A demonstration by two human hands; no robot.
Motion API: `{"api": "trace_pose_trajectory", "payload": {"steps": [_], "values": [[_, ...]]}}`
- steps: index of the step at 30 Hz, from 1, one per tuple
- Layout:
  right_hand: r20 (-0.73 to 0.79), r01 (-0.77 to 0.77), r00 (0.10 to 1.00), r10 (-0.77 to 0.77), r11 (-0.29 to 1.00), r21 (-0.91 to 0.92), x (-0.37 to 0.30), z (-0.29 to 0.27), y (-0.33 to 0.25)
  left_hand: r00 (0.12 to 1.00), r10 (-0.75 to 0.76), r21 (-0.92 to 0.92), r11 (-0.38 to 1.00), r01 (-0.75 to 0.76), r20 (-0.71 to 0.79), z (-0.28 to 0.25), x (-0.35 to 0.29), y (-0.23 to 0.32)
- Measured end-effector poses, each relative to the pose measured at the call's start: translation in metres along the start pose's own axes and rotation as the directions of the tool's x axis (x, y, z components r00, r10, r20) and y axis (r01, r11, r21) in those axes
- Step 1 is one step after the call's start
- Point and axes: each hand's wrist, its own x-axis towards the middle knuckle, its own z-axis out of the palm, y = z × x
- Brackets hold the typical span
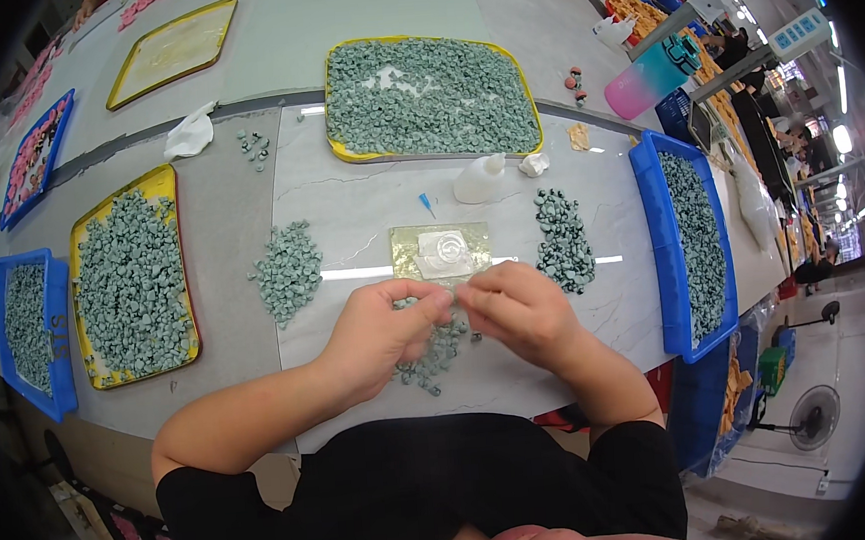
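Observation:
My left hand [386,328] and my right hand [524,309] meet at the fingertips over the near middle of the table. Both are closed in a pinch; whatever lies between the fingers is too small or hidden to make out. Just beyond them is a yellowish square plate [399,242] with a white patch [443,253] bearing a round swirl. Beneath my hands lies a loose pile of small grey-green pieces [429,364], partly covered by my fingers. Similar piles sit to the left [290,270] and, darker-edged, to the right [563,241].
Past the plate are a white squeeze bottle [479,179], a blue dispensing tip [427,204] and crumpled tissue [534,165]. Yellow-rimmed trays of green pieces stand at the back [340,141] and left [193,332]. Blue bins flank the table, left [58,336] and right [670,283].

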Motion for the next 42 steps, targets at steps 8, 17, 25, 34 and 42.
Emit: {"api": "trace_pose_trajectory", "payload": {"steps": [8, 17, 25, 34, 42], "values": [[-0.018, 0.038, 0.999, -0.044, 0.966, -0.256, 0.000, 0.003, 0.024, 1.000, 0.031, -0.125, 0.992, -0.030, 0.005, -0.002, -0.002, 0.003], [0.004, 0.095, 0.995, -0.099, 0.939, -0.331, 0.009, 0.009, 0.016, 0.997, 0.074, -0.098, 0.992, -0.074, -0.011, -0.009, -0.004, 0.003], [-0.090, -0.387, 0.896, 0.434, 0.865, 0.318, 0.005, 0.015, -0.001, 0.997, 0.043, -0.163, 0.986, -0.033, 0.058, -0.009, -0.008, 0.004], [0.081, -0.520, 0.764, 0.639, 0.537, 0.664, 0.001, 0.021, -0.014, 0.995, -0.007, -0.122, 0.992, 0.019, 0.099, -0.006, -0.010, 0.005], [-0.229, -0.061, 0.969, 0.092, 0.988, 0.140, 0.011, 0.025, -0.017, 0.995, -0.025, -0.140, 0.989, 0.038, 0.094, -0.006, -0.011, 0.005]]}}
